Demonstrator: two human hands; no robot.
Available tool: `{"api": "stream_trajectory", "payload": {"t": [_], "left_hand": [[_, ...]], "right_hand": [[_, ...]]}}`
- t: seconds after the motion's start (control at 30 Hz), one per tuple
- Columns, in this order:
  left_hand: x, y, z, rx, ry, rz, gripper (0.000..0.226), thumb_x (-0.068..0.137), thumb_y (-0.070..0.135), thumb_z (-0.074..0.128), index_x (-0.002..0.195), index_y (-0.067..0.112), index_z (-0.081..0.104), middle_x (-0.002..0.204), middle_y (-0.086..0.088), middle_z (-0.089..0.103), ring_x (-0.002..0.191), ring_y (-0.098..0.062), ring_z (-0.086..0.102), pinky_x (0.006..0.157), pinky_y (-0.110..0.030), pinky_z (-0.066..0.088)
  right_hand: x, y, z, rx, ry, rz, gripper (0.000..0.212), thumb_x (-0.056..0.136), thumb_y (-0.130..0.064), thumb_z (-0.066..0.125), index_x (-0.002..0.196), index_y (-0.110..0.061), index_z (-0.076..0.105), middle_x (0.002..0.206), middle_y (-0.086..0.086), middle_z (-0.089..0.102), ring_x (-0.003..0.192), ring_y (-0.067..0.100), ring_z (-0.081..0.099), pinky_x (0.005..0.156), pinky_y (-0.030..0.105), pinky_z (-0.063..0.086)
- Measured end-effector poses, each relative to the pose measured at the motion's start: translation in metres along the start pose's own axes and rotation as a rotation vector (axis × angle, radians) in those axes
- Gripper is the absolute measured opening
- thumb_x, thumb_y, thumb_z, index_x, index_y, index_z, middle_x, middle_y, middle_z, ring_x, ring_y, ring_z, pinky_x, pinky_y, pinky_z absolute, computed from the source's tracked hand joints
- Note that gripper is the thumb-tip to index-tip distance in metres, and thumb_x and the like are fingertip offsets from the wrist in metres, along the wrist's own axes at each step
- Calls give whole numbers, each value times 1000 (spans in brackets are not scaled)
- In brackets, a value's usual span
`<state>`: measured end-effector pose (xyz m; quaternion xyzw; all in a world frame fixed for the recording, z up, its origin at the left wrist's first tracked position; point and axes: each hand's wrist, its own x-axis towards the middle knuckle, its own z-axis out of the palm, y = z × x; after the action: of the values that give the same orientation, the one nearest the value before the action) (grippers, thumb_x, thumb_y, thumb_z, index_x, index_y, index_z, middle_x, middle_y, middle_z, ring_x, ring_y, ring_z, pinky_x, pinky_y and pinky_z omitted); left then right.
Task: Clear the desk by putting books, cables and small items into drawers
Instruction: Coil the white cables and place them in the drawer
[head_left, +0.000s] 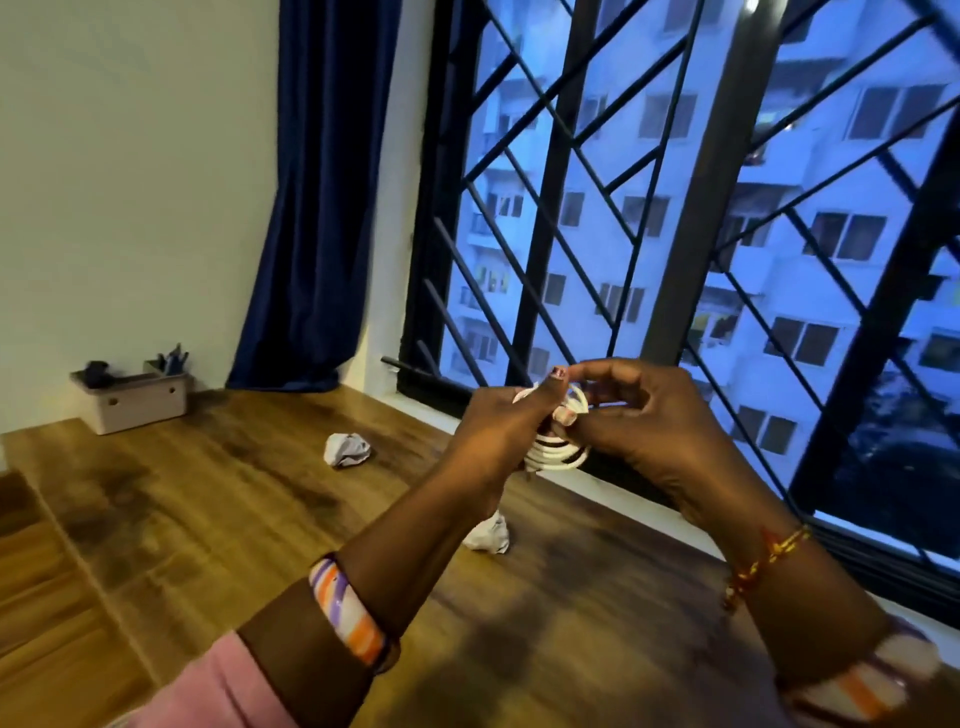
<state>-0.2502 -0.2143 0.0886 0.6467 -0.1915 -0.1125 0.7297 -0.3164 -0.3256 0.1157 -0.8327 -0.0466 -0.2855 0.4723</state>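
Cable: white cable (558, 448) wound into a coil of several loops, held in the air above the desk (218, 499), near its window-side edge and clear of the surface.
Left hand: left hand (498, 436) has its grip closed round the left side of the coil, thumb up across the top of the loops.
Right hand: right hand (641, 421) has its grip curled on the right side of the coil, forefinger and thumb pinching the strands near the top.
Paper, far: crumpled paper ball (347, 450) lies on the desk toward the window-side edge, left of the hands.
Paper, near: second crumpled paper ball (491, 535) lies on the desk below the left wrist, partly hidden by the arm.
Organizer: grey organizer box (134, 400) stands at the far left corner against the wall, with pens (174, 358) upright in its right compartment and a dark item in the left one.
Curtain: dark blue curtain (322, 197) hangs at the far edge, between wall and window.
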Motion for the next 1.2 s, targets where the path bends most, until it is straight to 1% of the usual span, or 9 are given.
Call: {"api": "stream_trajectory", "payload": {"t": [0.1, 0.27, 0.47, 0.57, 0.63, 0.73, 0.83, 1.07, 1.2], "left_hand": [[15, -1, 19, 104, -24, -33, 51, 89, 59, 39, 100, 16, 63, 78, -2, 65, 66, -15, 59, 44, -20, 42], [34, 7, 36, 62, -34, -150, 61, 91, 61, 23, 134, 23, 43, 138, -12, 49, 120, -33, 49, 85, -42, 45], [19, 14, 41, 47, -55, -5, 54, 87, 64, 31, 115, 30, 62, 125, -24, 56, 119, -40, 51, 99, -49, 40], [5, 17, 36, 104, -18, 212, 45, 85, 61, 41, 96, 27, 69, 83, -9, 69, 71, -2, 66, 63, -14, 55], [-5, 14, 27, 163, 90, 377, 37, 87, 50, 49, 74, 18, 61, 58, 8, 57, 45, 3, 50, 46, -14, 40], [-28, 1, 16, 412, 280, 552, 23, 85, 42, 52, 68, 27, 50, 58, 14, 58, 55, 0, 53, 53, -22, 42], [-53, -32, -2, 642, 439, 485, 24, 82, 49, 39, 88, 29, 53, 74, 6, 65, 72, -12, 61, 63, -34, 48], [-123, -135, -98, 1028, 499, 0, 24, 87, 32, 58, 102, 14, 63, 92, -10, 70, 85, -28, 65, 60, -25, 35], [-161, -165, -147, 958, 564, -125, 15, 82, 23, 65, 78, 10, 72, 68, -8, 69, 65, -15, 66, 47, -12, 31]], "right_hand": [[11, 19, -11, 1, -22, -106, 43, 64, 3, 78, 97, -24, 70, 81, -16, 72, 79, -4, 68, 67, 7, 50], [23, 36, -17, -77, -4, -288, 38, 76, 0, 69, 100, -29, 67, 89, -31, 67, 92, -11, 63, 74, 3, 46], [22, 43, -4, 194, 221, -283, 13, 81, -14, 64, 84, -24, 70, 98, 2, 69, 94, 4, 64, 77, 11, 47], [16, 29, 5, 589, 215, -137, 22, 70, -31, 64, 85, -16, 70, 89, 4, 73, 89, 12, 69, 72, 17, 52], [13, 18, 9, 803, 173, -17, 20, 64, -29, 66, 78, -16, 72, 81, 2, 74, 81, 14, 71, 67, 22, 57], [9, 9, 23, 1011, 104, 150, 10, 67, -20, 64, 63, -13, 70, 65, 3, 72, 61, 13, 69, 59, 27, 59], [-4, 19, 57, 1126, 60, 390, 14, 82, -9, 59, 70, -9, 65, 59, 2, 69, 55, 12, 68, 59, 27, 57], [-90, 92, 172, 721, -395, 553, 22, 85, -16, 60, 97, 0, 69, 76, -1, 69, 73, 10, 62, 69, 24, 49], [-135, 121, 224, -1, -585, 229, 37, 93, -29, 52, 124, -10, 57, 121, 3, 62, 117, 19, 54, 98, 29, 40]]}}
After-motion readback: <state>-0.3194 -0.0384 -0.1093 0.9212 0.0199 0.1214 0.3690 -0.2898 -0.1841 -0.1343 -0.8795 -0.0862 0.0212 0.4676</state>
